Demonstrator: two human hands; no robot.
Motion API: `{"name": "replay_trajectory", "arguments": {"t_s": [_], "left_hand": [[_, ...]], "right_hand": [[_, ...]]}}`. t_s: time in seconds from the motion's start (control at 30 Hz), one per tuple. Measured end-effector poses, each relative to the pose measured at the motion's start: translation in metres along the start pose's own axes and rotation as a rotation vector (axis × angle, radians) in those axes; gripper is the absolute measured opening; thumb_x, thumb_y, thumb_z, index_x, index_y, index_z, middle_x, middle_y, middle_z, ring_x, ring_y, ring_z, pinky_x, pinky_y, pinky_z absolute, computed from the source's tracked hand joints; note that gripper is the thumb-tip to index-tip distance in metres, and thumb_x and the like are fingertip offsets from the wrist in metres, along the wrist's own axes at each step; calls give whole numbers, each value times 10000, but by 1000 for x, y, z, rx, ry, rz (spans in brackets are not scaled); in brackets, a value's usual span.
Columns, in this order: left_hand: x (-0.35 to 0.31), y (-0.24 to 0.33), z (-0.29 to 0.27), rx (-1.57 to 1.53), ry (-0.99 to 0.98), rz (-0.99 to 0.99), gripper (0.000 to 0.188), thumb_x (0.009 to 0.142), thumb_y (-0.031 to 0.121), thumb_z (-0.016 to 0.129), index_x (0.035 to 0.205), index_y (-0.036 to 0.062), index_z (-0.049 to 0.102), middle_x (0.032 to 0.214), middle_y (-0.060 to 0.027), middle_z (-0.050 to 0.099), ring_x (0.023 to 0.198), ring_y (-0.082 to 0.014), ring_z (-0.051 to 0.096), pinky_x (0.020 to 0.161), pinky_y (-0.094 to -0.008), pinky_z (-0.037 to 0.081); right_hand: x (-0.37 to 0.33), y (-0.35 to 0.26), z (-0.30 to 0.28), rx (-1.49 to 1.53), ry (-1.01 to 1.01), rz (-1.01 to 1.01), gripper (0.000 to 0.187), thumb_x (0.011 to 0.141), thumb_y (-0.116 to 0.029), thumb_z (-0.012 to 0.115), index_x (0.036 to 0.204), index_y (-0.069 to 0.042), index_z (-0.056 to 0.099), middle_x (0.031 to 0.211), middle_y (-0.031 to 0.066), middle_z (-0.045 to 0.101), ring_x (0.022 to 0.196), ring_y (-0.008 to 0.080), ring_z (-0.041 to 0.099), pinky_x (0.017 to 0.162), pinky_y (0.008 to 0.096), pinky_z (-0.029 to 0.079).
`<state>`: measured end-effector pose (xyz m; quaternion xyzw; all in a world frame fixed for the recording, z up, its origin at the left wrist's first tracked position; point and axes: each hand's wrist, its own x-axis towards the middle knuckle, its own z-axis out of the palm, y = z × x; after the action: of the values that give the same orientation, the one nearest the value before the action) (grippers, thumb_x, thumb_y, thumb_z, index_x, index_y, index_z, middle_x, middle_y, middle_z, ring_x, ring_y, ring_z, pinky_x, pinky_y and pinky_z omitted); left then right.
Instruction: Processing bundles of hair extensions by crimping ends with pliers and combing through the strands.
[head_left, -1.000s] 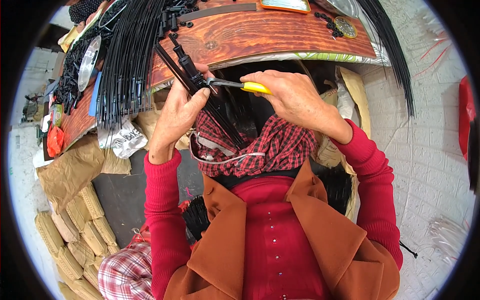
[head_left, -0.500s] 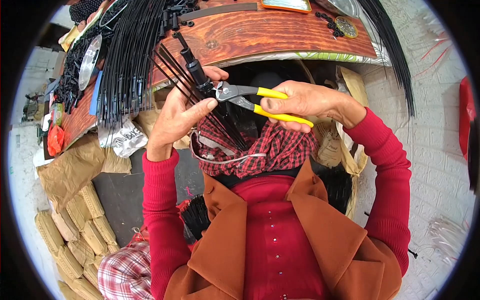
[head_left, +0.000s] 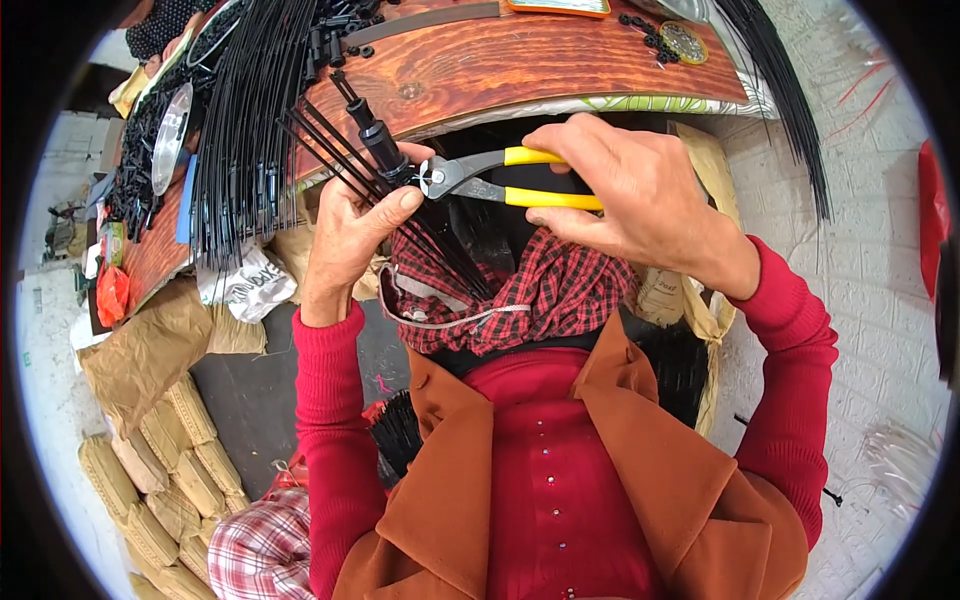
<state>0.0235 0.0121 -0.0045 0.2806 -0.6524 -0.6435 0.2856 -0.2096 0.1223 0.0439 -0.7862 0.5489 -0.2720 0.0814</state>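
My left hand (head_left: 345,235) is closed around a black cylindrical fitting (head_left: 380,147) and several thin black rods (head_left: 340,150), which slant down toward my lap. In my right hand (head_left: 640,190) is a pair of yellow-handled cutting pliers (head_left: 548,198), its handles spread apart. The pliers' grey jaws lie beside the fitting, close to my left thumb tip. Something small and silvery shows at the jaws, too small to name. Below my hands, a red-and-black checked cloth (head_left: 500,320) covers my lap.
A wood-grain table (head_left: 560,65) curves across the front, with a hanging bundle of black rods (head_left: 245,130) and loose black parts (head_left: 145,165) at left. A yellowish round dish (head_left: 684,43) sits at the right. Brown paper packs (head_left: 175,460) are stacked low on the left.
My right hand has turned and risen, its back now uppermost over the pliers. The pliers' handles are farther apart. Both hands have shifted slightly left in the picture.
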Motion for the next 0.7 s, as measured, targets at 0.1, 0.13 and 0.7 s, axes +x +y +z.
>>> {"name": "replay_trajectory", "arguments": {"t_s": [0.1,0.13,0.7], "left_hand": [[3,9,6,-29,-21,40,400,727,232,680,1016,-17,561,950,-81,601,864,-132,543,807,-273,416],[3,8,6,-28,-23,41,400,727,232,680,1016,-17,561,950,-81,601,864,-132,543,807,-273,416],[3,-4,-1,-59,35,-7,421,674,191,714,991,-34,552,840,-73,608,780,-145,573,757,-277,434]], "right_hand": [[3,-3,-6,-146,-1,-89,276,746,-221,623,905,-17,529,715,75,569,549,154,579,485,235,452],[11,-9,-17,307,-296,281,288,796,-282,557,856,-2,534,640,83,558,478,146,552,439,234,438],[8,-9,-9,284,-134,209,309,740,-240,635,915,-13,522,716,52,564,603,86,546,506,236,426]]}}
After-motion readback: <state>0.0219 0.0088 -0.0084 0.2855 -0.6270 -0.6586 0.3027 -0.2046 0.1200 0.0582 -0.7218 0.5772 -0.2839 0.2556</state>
